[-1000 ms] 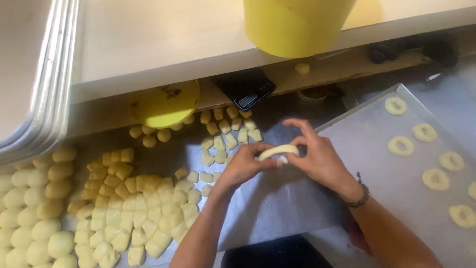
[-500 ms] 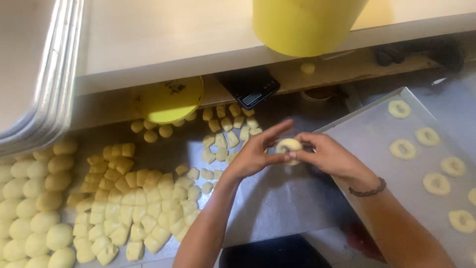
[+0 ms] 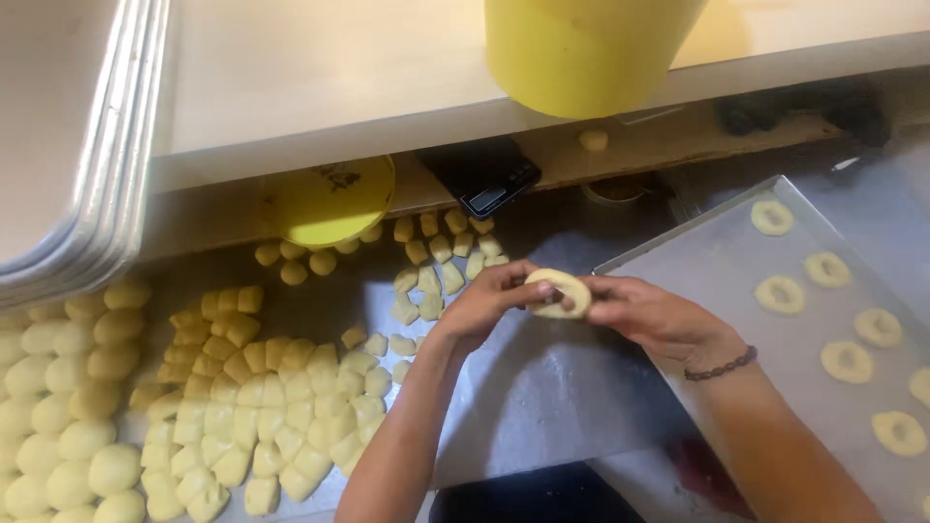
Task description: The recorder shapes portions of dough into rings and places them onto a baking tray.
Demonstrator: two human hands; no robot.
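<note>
Both my hands hold one pale dough ring (image 3: 560, 292) above the metal worktop, near its middle. My left hand (image 3: 489, 307) pinches the ring's left side with thumb and fingers. My right hand (image 3: 651, 316), with a dark bracelet at the wrist, grips the ring's right side. A baking tray (image 3: 717, 261) lies just right of my hands and carries several shaped dough rings (image 3: 826, 269). Cut dough pieces (image 3: 281, 387) lie in a loose heap to the left of my hands.
Rounded dough balls (image 3: 58, 407) fill the far left. A stack of metal trays (image 3: 97, 194) leans at upper left. A yellow bucket (image 3: 581, 48) stands on a wooden shelf (image 3: 320, 87); a yellow lid (image 3: 329, 201) and a small digital scale (image 3: 481, 176) sit beneath it.
The dough strip held between both hands has been bent and closed into a ring. My hands stayed near the same spot by the tray's edge.
</note>
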